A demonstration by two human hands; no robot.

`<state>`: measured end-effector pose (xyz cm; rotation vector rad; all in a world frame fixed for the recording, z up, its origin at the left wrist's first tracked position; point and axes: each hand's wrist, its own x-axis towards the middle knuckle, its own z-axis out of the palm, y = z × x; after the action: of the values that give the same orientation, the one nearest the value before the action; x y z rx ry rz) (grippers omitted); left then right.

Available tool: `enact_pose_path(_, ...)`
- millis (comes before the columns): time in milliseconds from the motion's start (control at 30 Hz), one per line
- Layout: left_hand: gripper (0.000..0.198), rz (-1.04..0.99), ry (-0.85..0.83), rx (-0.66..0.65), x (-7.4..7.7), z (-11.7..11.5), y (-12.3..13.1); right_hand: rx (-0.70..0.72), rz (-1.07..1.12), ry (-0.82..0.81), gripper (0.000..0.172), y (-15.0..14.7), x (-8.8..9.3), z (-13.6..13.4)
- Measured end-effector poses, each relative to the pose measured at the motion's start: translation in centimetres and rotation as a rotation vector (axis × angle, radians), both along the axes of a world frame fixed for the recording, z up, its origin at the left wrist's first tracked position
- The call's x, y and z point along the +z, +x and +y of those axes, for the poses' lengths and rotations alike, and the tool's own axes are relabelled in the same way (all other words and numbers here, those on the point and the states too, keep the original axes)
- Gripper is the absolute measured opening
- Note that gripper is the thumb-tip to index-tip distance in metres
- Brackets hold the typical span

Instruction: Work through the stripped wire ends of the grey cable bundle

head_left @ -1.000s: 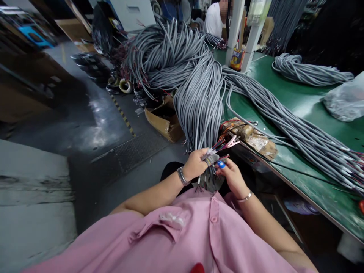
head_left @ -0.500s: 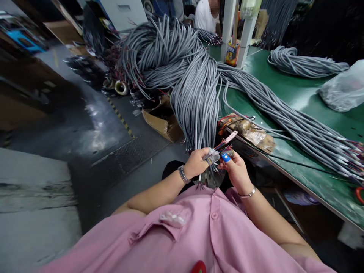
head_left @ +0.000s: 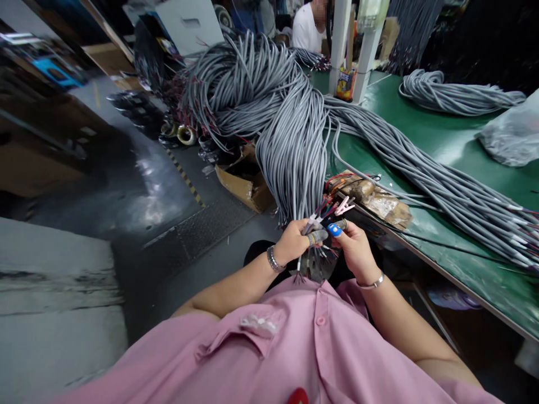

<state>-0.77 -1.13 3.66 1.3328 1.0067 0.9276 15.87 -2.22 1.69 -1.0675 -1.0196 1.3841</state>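
My left hand (head_left: 293, 242) is closed around several grey cable ends (head_left: 310, 223), whose stripped coloured wires (head_left: 324, 207) fan out past the fingers. A grey finger cover with yellow marks is on its thumb. Close beside it, my right hand (head_left: 357, 252) is closed in a pinch, a blue cover (head_left: 334, 229) on the thumb and a greyish one on a finger. Whatever sits between those fingertips is hidden. A pale pink clip (head_left: 344, 206) shows just beyond the right fingers; whether they touch it I cannot tell. One cable end (head_left: 299, 275) with splayed dark wires hangs below the left hand.
A big heap of grey cables (head_left: 248, 84) drapes down toward my lap. More cables (head_left: 425, 157) stretch over the green table (head_left: 467, 134) at right. A taped wooden block (head_left: 379, 199) sits at its edge. An open carton (head_left: 244, 185) stands below. A person in white (head_left: 306, 28) is behind.
The pink clip looked like a single narrow bar and now shows a forked shape. The coloured wires spread more above my left hand. The whole view has shifted slightly right and down.
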Motion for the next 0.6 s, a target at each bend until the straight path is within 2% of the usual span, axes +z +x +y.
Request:
enact_pose_path(167,0.033,-0.114,-0.061,0.145,-1.1,0.3,0.3,-0.019,0.03,-0.01,0.026,-0.2,-0.6,-0.4)
enact_pose_path(333,0.032,-0.152,-0.081,0.184,-1.6,0.5,0.3,-0.024,0.028,0.016,0.026,-0.6,-0.9,-0.5)
enact_pose_path(433,0.033,-0.132,-0.088,0.149,-1.5,0.5,0.2,-0.027,0.055,0.023,0.025,-0.6,-1.1,-0.4)
enact_pose_path(600,0.032,0.011,-0.056,-0.046,-1.3,0.5,-0.1,-0.032,0.066,0.015,0.024,-0.5,-1.0,-0.1)
